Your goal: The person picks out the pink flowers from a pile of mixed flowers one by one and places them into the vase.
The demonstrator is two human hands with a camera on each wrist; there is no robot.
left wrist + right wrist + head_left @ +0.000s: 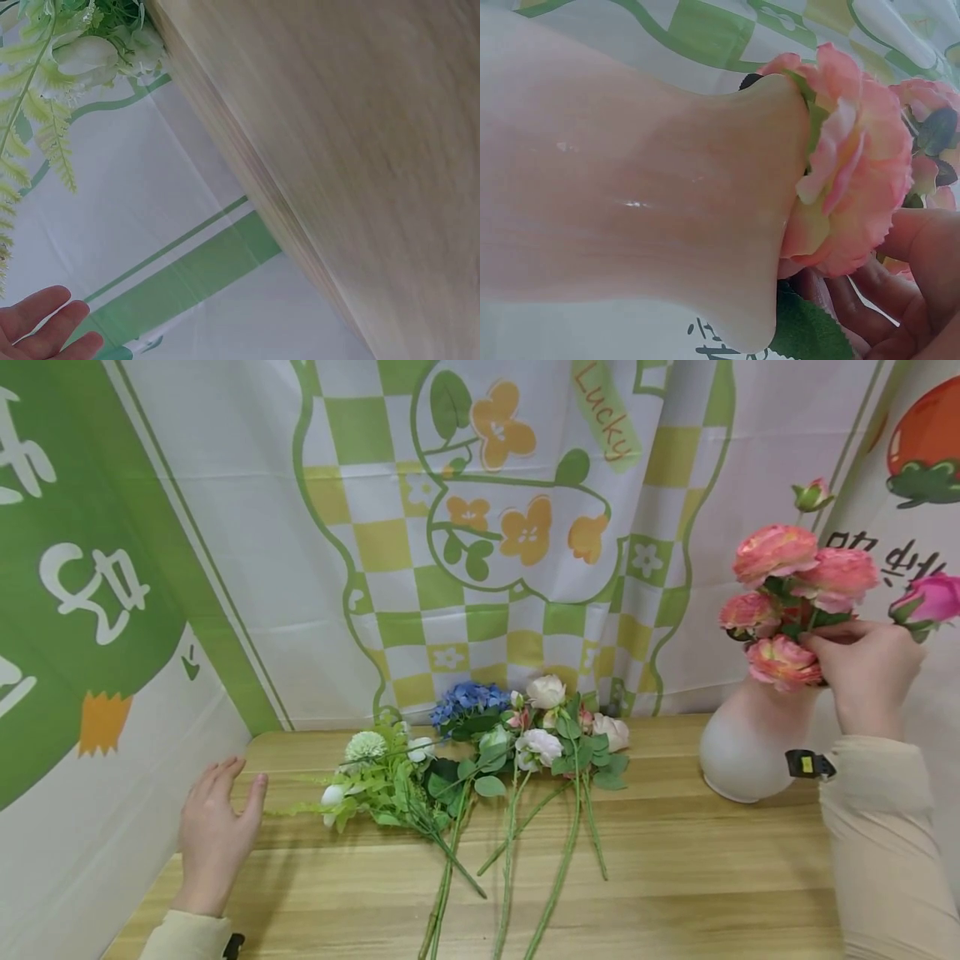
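At the right, my right hand [866, 668] pinches among the pink flowers [776, 556], just above the mouth of a white-and-pink vase [746, 747]. In the right wrist view a large pink bloom [855, 165] rests against the rim of the vase [675, 180], and my fingers [870, 300] curl close behind it; the exact grip point is hidden by petals and leaves. My left hand [217, 827] holds nothing, its fingers spread over the table's left side, beside a spray of greenery with white blooms [367, 777].
On the wooden table [675, 877] lie blue flowers [472, 702] and pale roses [540, 747], their long stems [562, 877] pointing toward the front. A magenta rose [930, 602] shows behind my right hand. Printed cloth [525, 627] hangs along the back.
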